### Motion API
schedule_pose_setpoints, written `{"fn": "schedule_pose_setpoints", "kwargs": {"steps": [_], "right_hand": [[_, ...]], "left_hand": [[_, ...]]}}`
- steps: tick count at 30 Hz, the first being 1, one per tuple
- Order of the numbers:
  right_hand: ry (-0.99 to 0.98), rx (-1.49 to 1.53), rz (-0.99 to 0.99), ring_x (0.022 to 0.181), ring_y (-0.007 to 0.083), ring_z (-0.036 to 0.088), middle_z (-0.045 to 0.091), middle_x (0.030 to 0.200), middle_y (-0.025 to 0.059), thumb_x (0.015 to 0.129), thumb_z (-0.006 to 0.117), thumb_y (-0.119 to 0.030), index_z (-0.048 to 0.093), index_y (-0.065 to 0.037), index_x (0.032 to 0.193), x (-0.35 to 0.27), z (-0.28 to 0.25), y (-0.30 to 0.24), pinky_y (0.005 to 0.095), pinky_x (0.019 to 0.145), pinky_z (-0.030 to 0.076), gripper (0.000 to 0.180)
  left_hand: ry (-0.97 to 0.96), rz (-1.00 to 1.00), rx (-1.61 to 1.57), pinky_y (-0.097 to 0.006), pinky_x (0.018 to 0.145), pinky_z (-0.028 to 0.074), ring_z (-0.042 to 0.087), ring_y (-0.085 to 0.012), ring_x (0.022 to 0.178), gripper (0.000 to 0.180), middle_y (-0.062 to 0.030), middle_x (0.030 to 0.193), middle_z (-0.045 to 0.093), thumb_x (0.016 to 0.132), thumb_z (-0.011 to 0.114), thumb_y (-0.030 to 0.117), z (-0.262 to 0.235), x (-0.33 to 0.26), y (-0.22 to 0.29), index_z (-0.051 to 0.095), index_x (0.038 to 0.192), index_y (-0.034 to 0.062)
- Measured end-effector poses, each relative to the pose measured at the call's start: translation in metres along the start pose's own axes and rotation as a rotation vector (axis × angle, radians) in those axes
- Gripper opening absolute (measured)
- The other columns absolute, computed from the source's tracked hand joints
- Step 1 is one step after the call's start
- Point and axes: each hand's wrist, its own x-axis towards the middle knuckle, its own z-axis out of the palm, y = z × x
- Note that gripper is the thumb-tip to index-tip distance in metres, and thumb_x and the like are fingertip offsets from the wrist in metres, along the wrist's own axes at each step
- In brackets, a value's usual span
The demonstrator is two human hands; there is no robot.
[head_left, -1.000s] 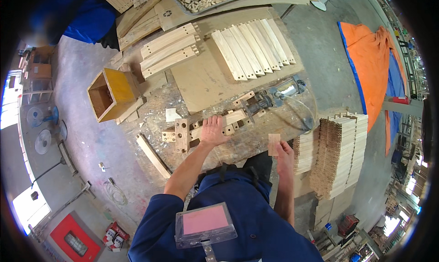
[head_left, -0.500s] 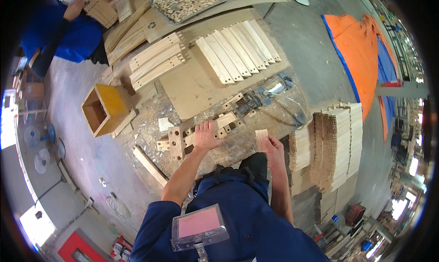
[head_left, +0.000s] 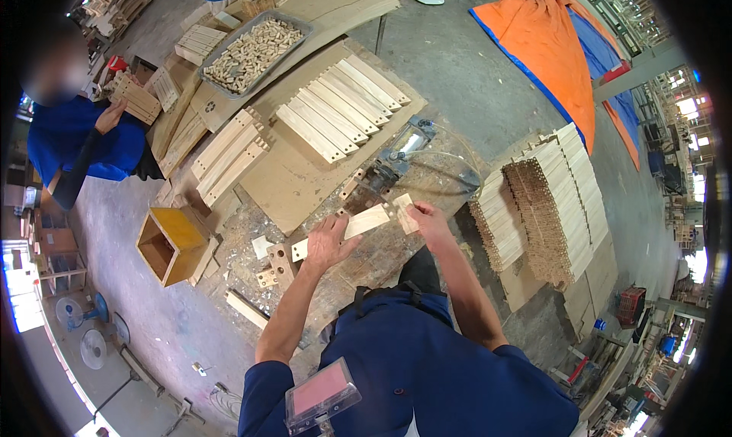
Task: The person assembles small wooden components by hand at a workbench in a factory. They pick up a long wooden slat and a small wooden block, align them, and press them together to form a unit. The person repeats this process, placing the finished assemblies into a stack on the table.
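A short pale wooden slat (head_left: pixel 368 220) with holes at its left end lies in my left hand (head_left: pixel 329 243), whose fingers are closed over its middle. My right hand (head_left: pixel 432 225) pinches a small flat tan rectangular piece (head_left: pixel 405 214), close to the slat's right end. Whether the two touch, I cannot tell. Just beyond them is a metal clamp-like device (head_left: pixel 377 179) with a cylinder, fixed on the worktable. A wooden block with large holes (head_left: pixel 282 263) sits left of my left hand.
Slats lie in a row (head_left: pixel 343 105) on cardboard, with another group (head_left: pixel 231 156) to their left. Stacked slats (head_left: pixel 537 216) stand at right. A yellow-sided box (head_left: pixel 181 243) is at left. Beyond are a tray of dowels (head_left: pixel 252 54) and a co-worker (head_left: pixel 91 136) holding a slatted wooden piece.
The slat has come up off the holed blocks in my left hand. My right hand has brought the tan piece to the slat's right end. The whole view has turned.
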Motion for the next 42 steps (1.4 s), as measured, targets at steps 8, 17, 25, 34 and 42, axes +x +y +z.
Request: {"fn": "schedule_pose_setpoints", "kwargs": {"steps": [8,17,25,34,42], "right_hand": [[-0.164,0.100,0.045,0.078,0.0088,0.061,0.068,0.093,0.0015,0.096,0.065,-0.019,0.069,0.000,0.110,0.003,0.000,-0.020,0.0255,0.067,0.048,0.024],[-0.202,0.048,0.054,0.080,0.0069,0.056,0.065,0.091,-0.0010,0.097,0.063,-0.020,0.068,0.001,0.108,0.057,-0.038,-0.050,0.0242,0.071,0.045,0.025],[0.024,0.299,-0.011,0.083,0.0114,0.066,0.069,0.098,0.0038,0.099,0.061,-0.019,0.064,0.000,0.115,0.114,-0.122,-0.094,0.0274,0.075,0.053,0.025],[0.121,0.351,0.008,0.088,0.0205,0.069,0.069,0.101,0.0126,0.098,0.061,-0.014,0.062,0.002,0.112,0.146,-0.193,-0.110,0.0334,0.078,0.057,0.022],[0.181,0.345,0.059,0.087,0.0211,0.069,0.069,0.100,0.0115,0.097,0.062,-0.014,0.062,0.001,0.112,0.153,-0.206,-0.093,0.0342,0.077,0.057,0.021]], "left_hand": [[-0.009,0.066,0.050,-0.045,0.071,0.051,0.062,-0.0328,0.080,0.055,-0.0131,0.090,0.059,0.080,0.074,0.044,-0.013,0.015,0.012,0.060,0.116,0.0056],[-0.076,0.027,0.046,-0.043,0.069,0.054,0.064,-0.0309,0.081,0.053,-0.0109,0.088,0.056,0.079,0.076,0.038,0.004,0.077,0.039,0.058,0.115,0.0044],[0.283,-0.427,-0.086,-0.051,0.081,0.052,0.063,-0.0449,0.098,0.076,-0.0284,0.113,0.059,0.084,0.069,0.036,0.019,0.266,0.048,0.039,0.143,-0.0004],[0.315,-0.921,-0.021,-0.049,0.085,0.052,0.066,-0.0425,0.095,0.064,-0.0291,0.107,0.065,0.081,0.067,0.032,0.061,0.476,-0.046,0.042,0.133,0.0049],[0.304,-0.882,0.088,-0.051,0.093,0.050,0.058,-0.0418,0.113,0.055,-0.0275,0.132,0.050,0.088,0.067,0.038,0.087,0.438,-0.080,0.049,0.129,0.0042]]}}
